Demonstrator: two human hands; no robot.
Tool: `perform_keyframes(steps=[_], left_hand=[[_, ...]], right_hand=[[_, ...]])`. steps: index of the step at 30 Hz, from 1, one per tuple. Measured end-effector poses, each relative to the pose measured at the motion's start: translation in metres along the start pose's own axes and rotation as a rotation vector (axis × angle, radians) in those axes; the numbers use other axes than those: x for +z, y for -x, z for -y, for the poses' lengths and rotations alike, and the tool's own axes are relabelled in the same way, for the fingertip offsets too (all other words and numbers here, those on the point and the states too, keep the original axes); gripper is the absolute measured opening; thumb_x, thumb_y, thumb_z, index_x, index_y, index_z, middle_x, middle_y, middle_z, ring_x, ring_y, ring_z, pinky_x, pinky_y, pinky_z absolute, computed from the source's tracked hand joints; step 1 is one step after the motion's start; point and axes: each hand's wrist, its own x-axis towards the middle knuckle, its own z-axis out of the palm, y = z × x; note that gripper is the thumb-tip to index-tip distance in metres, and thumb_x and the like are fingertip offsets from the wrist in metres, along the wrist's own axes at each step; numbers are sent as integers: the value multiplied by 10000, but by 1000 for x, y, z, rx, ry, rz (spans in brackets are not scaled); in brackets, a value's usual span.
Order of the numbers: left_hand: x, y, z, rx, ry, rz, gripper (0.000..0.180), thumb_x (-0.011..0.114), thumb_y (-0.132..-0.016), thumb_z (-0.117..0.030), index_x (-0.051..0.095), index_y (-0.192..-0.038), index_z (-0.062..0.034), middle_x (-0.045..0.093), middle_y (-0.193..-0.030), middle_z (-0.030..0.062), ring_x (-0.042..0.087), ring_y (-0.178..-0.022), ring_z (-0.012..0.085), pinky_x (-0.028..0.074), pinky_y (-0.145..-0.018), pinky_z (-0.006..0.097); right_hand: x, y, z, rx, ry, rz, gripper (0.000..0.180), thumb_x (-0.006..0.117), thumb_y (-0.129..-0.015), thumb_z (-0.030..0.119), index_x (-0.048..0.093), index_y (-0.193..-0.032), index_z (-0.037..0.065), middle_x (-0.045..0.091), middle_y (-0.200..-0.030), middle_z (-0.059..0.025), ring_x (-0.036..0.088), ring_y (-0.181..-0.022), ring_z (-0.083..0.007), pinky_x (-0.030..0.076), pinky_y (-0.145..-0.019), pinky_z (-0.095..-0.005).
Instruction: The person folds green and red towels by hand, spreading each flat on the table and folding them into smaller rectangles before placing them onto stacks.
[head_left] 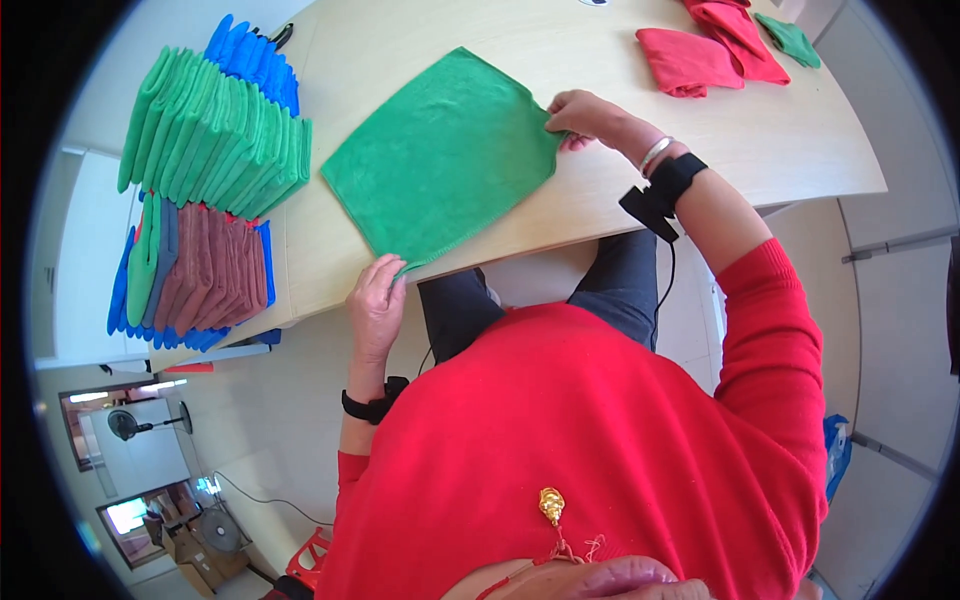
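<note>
A green towel lies spread almost flat on the pale wooden table, turned at a slant in front of me. My left hand pinches its near corner at the table's front edge. Over at the towel's right corner, my right hand grips the cloth between thumb and fingers. Slight wrinkles run along the right side, while the far and left corners rest on the tabletop.
Neat stacks of folded green towels, brown towels and blue towels stand at the table's left end. Red cloths and a small green cloth lie at the far right. A fan is in the background.
</note>
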Motion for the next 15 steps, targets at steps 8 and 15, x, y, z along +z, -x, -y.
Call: perform_keyframes(steps=[8,15], left_hand=[[2,11,6,-54,86,-53,140,645,-812,-27,647,-952,-15,641,-1031,136,615,-978,297,492,-848,365],[7,17,18,-100,245,-76,141,663,-784,-19,639,-923,-17,642,-1034,123,606,-997,287,489,-857,362]], right_hand=[[1,16,-17,15,44,-166,261,636,-853,207,611,-1013,3,619,-750,-42,598,-580,-113,505,-514,-240],[-3,22,-28,24,56,-145,192,621,-881,239,625,-959,64,553,-690,34,497,-525,-48,412,-487,-191]])
